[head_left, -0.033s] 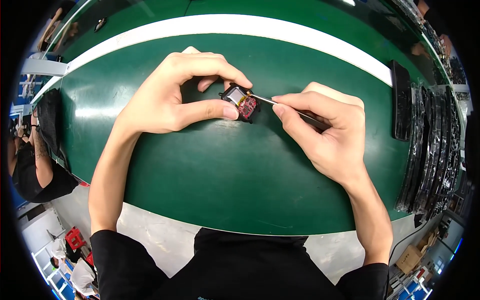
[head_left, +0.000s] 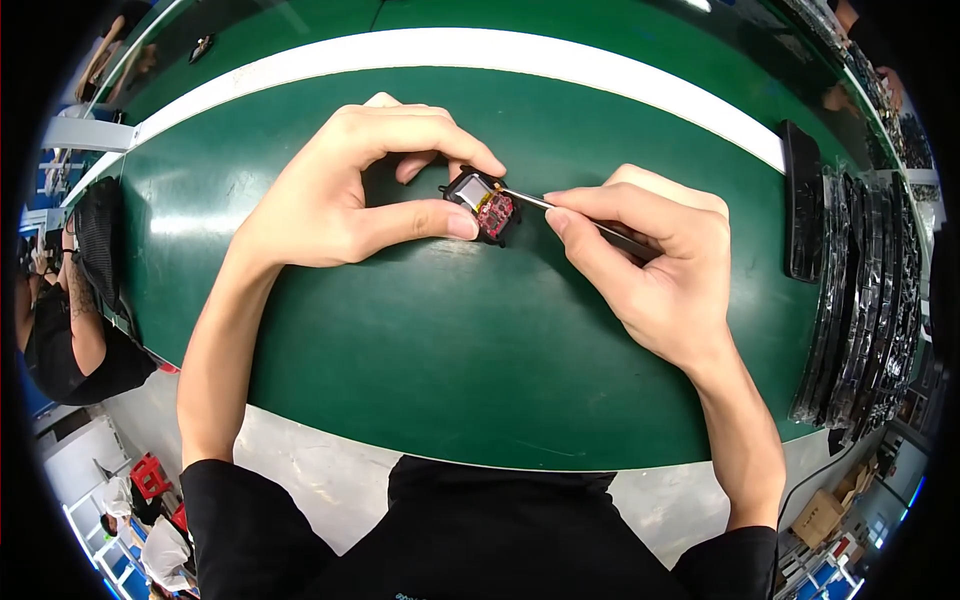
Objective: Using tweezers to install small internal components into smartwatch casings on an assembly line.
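Note:
My left hand grips a small opened electronic device by its edges, thumb on the near side and index finger on the far side. Its black case shows a silver battery-like block, a red circuit board and a bit of yellow tape. In my right hand is a pair of slim metal tweezers, pinched between thumb and fingers. The tips reach the device's upper right corner, next to a small gold-coloured spot; whether they grasp anything there is too small to tell.
Under my hands lies a green tabletop, with a white strip across its far side. At the right stand a black tray and several stacked trays in clear plastic. A black mesh bag and a seated person are at the left.

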`<action>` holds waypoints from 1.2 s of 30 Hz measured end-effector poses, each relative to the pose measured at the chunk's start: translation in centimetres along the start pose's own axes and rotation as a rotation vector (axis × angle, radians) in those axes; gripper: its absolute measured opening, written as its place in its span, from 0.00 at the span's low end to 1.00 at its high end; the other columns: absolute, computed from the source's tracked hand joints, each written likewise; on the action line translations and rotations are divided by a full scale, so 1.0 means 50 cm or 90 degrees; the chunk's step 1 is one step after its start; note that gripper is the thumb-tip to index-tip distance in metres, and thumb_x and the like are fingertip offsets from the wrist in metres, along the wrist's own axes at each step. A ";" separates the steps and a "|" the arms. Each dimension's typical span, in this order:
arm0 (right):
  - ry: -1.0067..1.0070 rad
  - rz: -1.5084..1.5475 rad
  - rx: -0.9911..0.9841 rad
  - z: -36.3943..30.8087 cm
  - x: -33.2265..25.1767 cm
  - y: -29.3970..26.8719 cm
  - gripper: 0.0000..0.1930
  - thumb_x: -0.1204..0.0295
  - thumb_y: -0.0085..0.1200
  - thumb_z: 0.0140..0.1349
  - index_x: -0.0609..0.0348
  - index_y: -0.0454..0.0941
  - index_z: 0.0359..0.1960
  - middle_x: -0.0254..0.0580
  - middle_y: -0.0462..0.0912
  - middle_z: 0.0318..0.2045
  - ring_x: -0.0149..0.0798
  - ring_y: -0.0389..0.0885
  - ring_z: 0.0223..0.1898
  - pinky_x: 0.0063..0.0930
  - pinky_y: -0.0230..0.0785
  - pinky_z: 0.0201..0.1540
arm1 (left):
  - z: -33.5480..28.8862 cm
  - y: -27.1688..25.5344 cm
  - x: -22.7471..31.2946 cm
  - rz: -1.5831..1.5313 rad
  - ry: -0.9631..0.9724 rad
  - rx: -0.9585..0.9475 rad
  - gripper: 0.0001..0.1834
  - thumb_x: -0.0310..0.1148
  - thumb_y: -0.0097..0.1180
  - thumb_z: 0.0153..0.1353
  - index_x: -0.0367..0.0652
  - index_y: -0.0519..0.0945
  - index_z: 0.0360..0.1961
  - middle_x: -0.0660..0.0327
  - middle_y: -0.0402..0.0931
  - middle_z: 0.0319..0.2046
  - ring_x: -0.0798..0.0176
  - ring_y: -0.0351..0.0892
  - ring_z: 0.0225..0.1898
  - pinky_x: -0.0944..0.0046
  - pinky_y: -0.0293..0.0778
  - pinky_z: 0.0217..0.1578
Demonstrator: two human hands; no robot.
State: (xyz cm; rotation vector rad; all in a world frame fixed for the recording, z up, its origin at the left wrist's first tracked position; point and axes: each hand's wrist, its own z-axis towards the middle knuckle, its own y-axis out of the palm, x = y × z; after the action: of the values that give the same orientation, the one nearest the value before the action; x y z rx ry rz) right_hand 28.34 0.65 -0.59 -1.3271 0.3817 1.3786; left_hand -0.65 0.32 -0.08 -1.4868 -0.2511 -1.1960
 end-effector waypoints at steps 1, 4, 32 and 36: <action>-0.007 -0.009 -0.001 0.000 -0.001 -0.001 0.05 0.83 0.70 0.63 0.66 0.93 0.40 0.36 0.82 0.23 0.25 0.74 0.19 0.25 0.60 0.22 | 0.001 -0.001 0.002 0.009 0.000 -0.004 0.27 0.36 0.85 0.49 0.45 0.94 0.52 0.65 0.90 0.40 0.65 0.70 0.34 0.62 0.68 0.46; -0.017 -0.025 -0.004 0.001 -0.001 0.000 0.05 0.83 0.71 0.63 0.66 0.93 0.39 0.37 0.82 0.23 0.26 0.75 0.19 0.26 0.61 0.22 | 0.003 0.002 0.002 0.016 0.013 0.002 0.24 0.35 0.84 0.52 0.46 0.93 0.52 0.68 0.89 0.38 0.66 0.69 0.33 0.63 0.66 0.45; -0.088 -0.037 0.020 -0.006 0.011 0.008 0.05 0.83 0.70 0.60 0.64 0.91 0.37 0.38 0.80 0.22 0.33 0.75 0.19 0.29 0.63 0.21 | 0.010 0.007 0.015 0.068 0.029 -0.010 0.22 0.40 0.84 0.52 0.44 0.91 0.46 0.66 0.86 0.35 0.64 0.69 0.32 0.62 0.64 0.41; -0.080 -0.055 0.026 -0.005 -0.002 -0.001 0.04 0.83 0.70 0.60 0.64 0.91 0.36 0.38 0.80 0.22 0.32 0.76 0.19 0.28 0.63 0.21 | 0.006 0.008 0.011 0.057 0.039 -0.006 0.23 0.38 0.85 0.50 0.45 0.91 0.47 0.66 0.85 0.34 0.64 0.69 0.32 0.62 0.64 0.41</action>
State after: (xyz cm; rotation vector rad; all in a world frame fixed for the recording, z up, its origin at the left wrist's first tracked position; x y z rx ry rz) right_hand 28.48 0.40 -0.56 -1.2042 0.2637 1.3669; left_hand 0.07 0.20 0.14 -1.4525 -0.1362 -1.1695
